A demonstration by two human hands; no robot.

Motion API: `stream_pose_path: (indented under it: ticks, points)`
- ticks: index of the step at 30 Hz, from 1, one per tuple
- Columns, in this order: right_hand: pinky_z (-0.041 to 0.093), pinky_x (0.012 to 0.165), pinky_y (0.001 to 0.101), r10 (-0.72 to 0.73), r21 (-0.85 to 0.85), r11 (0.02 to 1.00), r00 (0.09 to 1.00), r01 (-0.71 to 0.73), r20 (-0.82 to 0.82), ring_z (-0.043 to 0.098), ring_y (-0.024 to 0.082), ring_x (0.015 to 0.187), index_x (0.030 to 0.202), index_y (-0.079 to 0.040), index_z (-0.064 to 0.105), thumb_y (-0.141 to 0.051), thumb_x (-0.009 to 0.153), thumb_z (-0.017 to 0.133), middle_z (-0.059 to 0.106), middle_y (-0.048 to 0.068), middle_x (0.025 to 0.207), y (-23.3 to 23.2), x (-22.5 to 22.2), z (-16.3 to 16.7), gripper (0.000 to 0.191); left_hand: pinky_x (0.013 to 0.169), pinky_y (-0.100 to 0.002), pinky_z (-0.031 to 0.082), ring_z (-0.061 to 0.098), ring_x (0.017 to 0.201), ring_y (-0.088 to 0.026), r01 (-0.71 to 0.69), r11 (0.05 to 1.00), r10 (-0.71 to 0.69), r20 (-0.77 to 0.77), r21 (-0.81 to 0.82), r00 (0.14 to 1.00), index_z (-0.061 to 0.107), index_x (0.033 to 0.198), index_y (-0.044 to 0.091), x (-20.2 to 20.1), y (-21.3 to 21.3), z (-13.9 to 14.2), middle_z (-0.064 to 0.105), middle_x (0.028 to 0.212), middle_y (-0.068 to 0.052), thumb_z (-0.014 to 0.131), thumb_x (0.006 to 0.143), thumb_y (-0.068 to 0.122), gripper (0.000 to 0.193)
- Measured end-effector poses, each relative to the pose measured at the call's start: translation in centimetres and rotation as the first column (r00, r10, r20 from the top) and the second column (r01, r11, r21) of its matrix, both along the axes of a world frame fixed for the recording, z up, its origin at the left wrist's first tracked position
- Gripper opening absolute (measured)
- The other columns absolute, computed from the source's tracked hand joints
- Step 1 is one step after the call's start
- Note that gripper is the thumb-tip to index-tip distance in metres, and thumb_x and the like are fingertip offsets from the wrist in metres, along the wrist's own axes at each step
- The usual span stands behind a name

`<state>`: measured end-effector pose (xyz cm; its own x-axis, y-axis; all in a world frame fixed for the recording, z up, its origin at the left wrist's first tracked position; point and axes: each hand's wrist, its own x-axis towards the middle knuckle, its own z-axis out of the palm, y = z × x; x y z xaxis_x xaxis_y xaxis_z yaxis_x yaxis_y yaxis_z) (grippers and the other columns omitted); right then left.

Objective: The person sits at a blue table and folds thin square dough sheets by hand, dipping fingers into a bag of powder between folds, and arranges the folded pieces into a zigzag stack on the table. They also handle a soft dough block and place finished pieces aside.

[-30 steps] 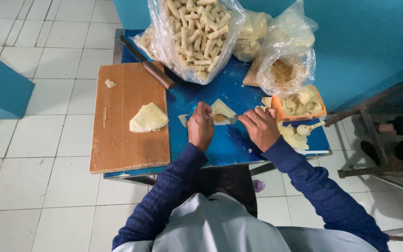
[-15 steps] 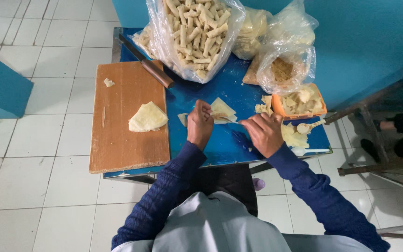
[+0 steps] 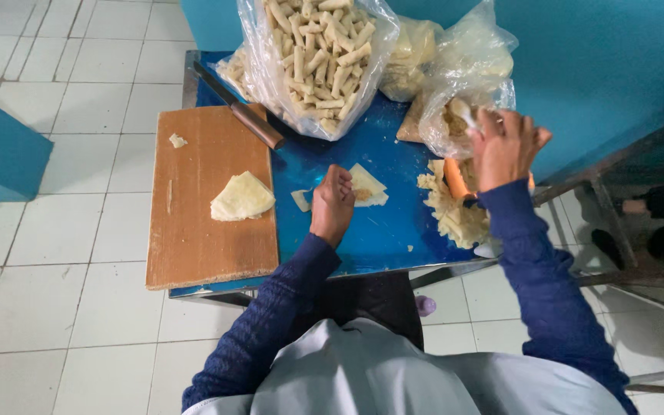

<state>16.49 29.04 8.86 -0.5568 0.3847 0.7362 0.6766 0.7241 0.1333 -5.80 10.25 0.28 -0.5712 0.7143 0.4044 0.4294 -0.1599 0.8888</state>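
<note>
Blue surface [image 3: 393,230] carries a wooden cutting board [image 3: 194,230] at left and a clear bag of rolled pastries [image 3: 320,54] at far centre. Left hand [image 3: 332,204], fingers clenched, presses a folded wrapper [image 3: 369,184] at centre; right hand [image 3: 505,146] reaches into a smaller bag [image 3: 455,115] at right, its fingers' state hidden.

Even, soft overhead light; slight wide-angle edge distortion.

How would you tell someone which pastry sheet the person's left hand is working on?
Start at the blue table top, with the wooden cutting board on its left side. Just right of the board, the left hand rests on a pale, triangular wrapper lying flat on the blue surface. Unlike the folded stack of wrappers on the board, it lies alone, with a dab of filling on it.
</note>
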Motion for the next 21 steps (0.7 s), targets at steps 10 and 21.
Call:
stream_pose_path:
  ticks: [10,21]
  points:
    - [0.047,0.079,0.0455,0.277,-0.482,0.828,0.956,-0.288,-0.095,0.062,0.034,0.092,0.096,-0.010,0.069,-0.013,0.083,0.079,0.065,0.009,0.095,-9.9,-5.2,-6.9,0.017,0.082,-0.041,0.052,0.063,0.097,-0.034,0.052,0.997,-0.065,-0.226,-0.063,0.972,0.056,0.108,0.004,-0.3,-2.0,-0.1,0.065,0.099,-0.013,0.078,0.069,-0.008,0.047]
    - [0.057,0.079,0.0370,0.354,-0.604,0.602,0.853,-0.522,-0.384,0.073,0.027,0.095,0.114,-0.005,0.062,0.001,0.090,0.068,0.072,0.009,0.105,-10.6,-6.6,-6.7,0.025,0.089,-0.046,0.047,0.056,0.106,-0.041,0.071,0.994,-0.094,-0.300,-0.087,0.949,0.056,0.109,0.003,-0.2,-1.6,-0.5,0.061,0.110,-0.016,0.083,0.064,-0.005,0.053]
